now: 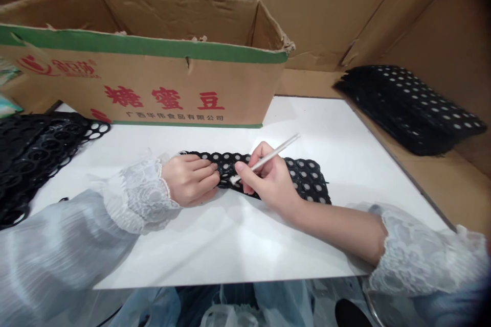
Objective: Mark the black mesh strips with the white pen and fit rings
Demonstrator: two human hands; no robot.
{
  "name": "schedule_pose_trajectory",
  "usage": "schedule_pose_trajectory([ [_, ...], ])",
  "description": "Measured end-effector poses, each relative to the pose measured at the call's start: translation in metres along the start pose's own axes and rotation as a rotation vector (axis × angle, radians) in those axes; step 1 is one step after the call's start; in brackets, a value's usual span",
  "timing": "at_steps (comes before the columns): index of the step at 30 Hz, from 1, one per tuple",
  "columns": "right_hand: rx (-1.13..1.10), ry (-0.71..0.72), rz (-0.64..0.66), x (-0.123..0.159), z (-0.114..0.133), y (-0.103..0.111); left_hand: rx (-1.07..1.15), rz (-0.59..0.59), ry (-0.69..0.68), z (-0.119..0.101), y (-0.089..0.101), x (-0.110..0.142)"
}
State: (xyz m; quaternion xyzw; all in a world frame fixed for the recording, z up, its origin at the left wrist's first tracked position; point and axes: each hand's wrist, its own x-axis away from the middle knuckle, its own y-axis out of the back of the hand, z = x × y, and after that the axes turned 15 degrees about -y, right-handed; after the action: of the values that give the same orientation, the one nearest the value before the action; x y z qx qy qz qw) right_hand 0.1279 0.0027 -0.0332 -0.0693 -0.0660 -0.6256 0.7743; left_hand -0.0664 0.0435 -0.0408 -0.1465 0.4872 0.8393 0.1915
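Note:
A black sheet (307, 176) with rows of round, pale-centred discs lies flat on the white tabletop in front of me. On its left end is my left hand (194, 179), fingers curled and pressed together at the sheet's edge. My right hand (268, 179) grips a slim white pen-like stick (276, 152) between thumb and fingers. The stick slants down to the left, its lower tip at the sheet close to my left fingertips. Both hands cover parts of the sheet, and the stick's exact kind cannot be made out.
Behind the hands stands a large open cardboard box (238, 87) with a green rim and red lettering. Black sheets with round holes (42, 148) are heaped at the left. A stack of dotted black sheets (410, 107) lies at the right on cardboard, beyond the white tabletop's (230, 255) edge.

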Motion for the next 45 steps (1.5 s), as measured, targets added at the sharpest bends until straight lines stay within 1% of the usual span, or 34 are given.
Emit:
schedule_pose_trajectory([
  [5,0.022,-0.008,0.015,0.001,0.000,0.000,0.014,0.006,-0.004,0.000,0.000,0.000],
  [9,0.029,-0.012,0.023,-0.001,-0.001,0.001,0.023,-0.001,0.028,-0.001,0.000,0.001],
  [13,0.030,-0.028,0.074,-0.002,-0.001,0.001,0.019,0.021,0.018,-0.001,0.000,0.001],
  [16,0.070,-0.030,0.107,-0.001,-0.001,0.002,-0.005,0.026,0.006,-0.001,0.000,0.000],
  [20,0.173,-0.011,0.126,0.001,-0.001,0.001,-0.036,0.010,0.043,-0.005,0.000,-0.004],
  [25,0.246,0.012,0.096,0.002,0.000,0.000,-0.013,-0.005,0.126,-0.007,0.001,-0.007],
  [27,0.226,0.001,0.101,0.001,0.000,0.000,0.020,-0.002,0.125,-0.005,0.001,-0.006],
  [31,0.105,-0.039,0.089,-0.003,-0.001,0.001,0.030,0.003,0.008,0.000,0.001,-0.001],
  [33,0.031,-0.063,0.066,-0.004,-0.001,0.002,0.001,0.006,-0.022,0.002,0.001,0.001],
  [41,-0.067,-0.080,0.015,-0.006,0.000,0.003,-0.021,0.018,-0.067,0.002,0.001,0.003],
  [45,-0.028,-0.087,0.052,-0.004,0.000,0.002,-0.009,0.015,-0.046,0.003,0.000,0.004],
])
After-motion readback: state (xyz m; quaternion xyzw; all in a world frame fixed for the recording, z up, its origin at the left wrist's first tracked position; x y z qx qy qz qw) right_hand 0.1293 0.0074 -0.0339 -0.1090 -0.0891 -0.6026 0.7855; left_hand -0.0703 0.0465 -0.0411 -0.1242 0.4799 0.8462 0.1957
